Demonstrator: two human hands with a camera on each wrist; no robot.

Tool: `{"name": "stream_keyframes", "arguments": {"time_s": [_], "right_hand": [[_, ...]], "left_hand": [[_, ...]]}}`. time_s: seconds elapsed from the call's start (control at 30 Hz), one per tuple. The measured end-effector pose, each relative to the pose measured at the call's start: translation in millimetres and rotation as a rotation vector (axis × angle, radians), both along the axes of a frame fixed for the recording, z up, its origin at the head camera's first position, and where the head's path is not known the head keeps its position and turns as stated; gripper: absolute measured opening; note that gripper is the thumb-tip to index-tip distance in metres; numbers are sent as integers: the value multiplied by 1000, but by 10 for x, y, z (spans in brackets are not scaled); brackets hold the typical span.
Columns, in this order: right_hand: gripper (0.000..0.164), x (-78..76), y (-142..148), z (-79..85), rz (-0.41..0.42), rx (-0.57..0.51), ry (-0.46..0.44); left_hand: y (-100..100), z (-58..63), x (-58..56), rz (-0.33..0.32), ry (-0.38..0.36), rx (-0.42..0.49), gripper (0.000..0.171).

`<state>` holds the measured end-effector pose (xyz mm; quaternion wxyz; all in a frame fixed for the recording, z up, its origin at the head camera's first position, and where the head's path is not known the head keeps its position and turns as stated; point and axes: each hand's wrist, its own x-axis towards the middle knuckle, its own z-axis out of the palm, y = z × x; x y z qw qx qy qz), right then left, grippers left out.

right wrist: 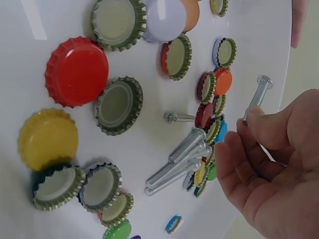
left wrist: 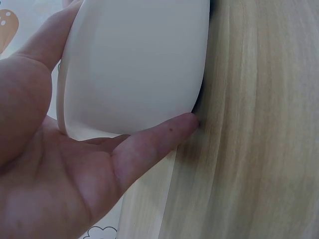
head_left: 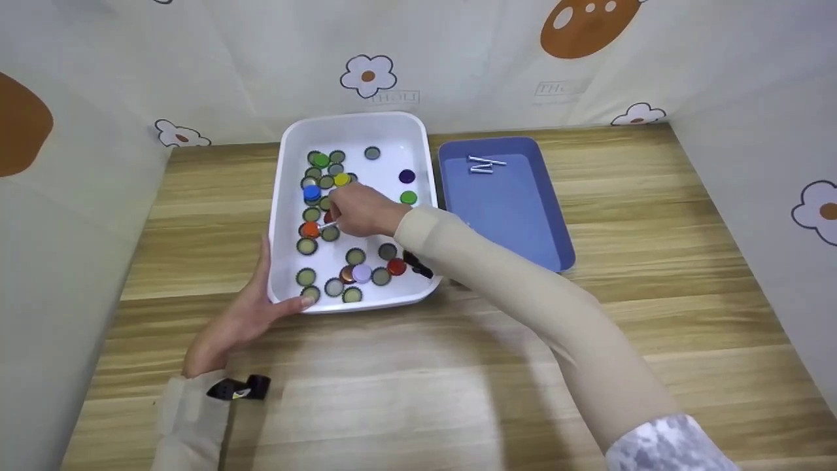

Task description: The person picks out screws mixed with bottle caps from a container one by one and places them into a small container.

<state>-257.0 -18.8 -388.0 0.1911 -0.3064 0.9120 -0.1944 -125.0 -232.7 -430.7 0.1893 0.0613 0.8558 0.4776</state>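
Between thumb and fingertips my right hand (head_left: 361,208) pinches a silver bolt (right wrist: 259,94) above the white tray (head_left: 282,157). Loose bolts (right wrist: 172,177) lie among the bottle caps below it in the right wrist view; in the head view the hand hides them. My left hand (head_left: 252,307) grips the tray's near left corner, thumb over the near rim and fingers along the outer side. Many bottle caps are scattered in the tray, such as an orange cap (head_left: 310,229), a blue cap (head_left: 312,192) and a red cap (head_left: 396,266); many lie with their undersides up.
A blue tray (head_left: 559,229) stands close to the white tray's right side, with several silver bolts (head_left: 485,163) near its far end. My right forearm crosses its near left corner. Both trays are on a wooden table (head_left: 654,275), with patterned cloth (head_left: 471,72) behind and at the sides.
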Motion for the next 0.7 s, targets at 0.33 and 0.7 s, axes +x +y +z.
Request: {"name": "stream_keyframes", "arguments": {"time_s": [0.33,0.7], "right_hand": [[18,-41,91,99,9,-18,79],[22,-82,241,127,-18,-24,44]], "left_hand": [[27,10,0,-1,8,-14,127],[21,12,10,-2,8,12,128]]}}
